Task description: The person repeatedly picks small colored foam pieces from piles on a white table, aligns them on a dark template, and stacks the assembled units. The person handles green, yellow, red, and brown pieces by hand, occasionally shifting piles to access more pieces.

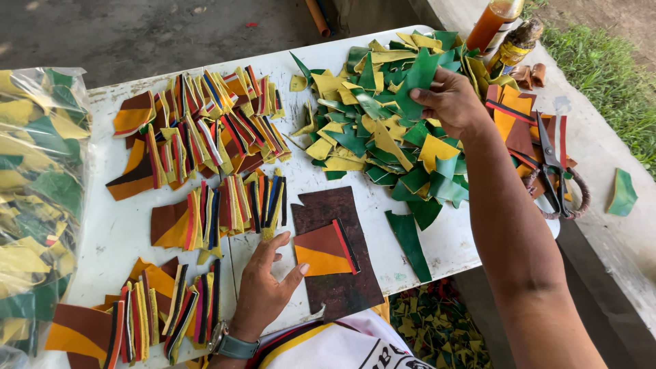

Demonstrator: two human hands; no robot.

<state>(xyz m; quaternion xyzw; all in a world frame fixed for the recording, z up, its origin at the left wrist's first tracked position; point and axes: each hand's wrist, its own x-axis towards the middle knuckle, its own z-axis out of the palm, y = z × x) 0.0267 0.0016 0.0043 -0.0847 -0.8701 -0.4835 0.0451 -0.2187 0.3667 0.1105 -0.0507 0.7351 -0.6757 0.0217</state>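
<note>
A green scrap [418, 76], flat, glossy and cut to a point, sits on top of the heap of green and yellow offcuts [383, 130] at the far right of the white tabletop [123, 232]. The right hand [447, 102] reaches over the heap and its fingers [427, 96] are curled together, pinching the scrap's lower edge. Nearer the person, a stacked piece [324, 251] in brown, orange, red and black lies on a dark mottled sheet [338, 287]. The left hand [263, 283] rests flat on the tabletop just beside it, fingers loosely spread, thumb tip close to the piece's left edge. Rows of striped layered pieces [205, 130] cover the left side. Scissors [557, 174] lie at the right edge, a bag of scraps [34, 205] at far left
</note>
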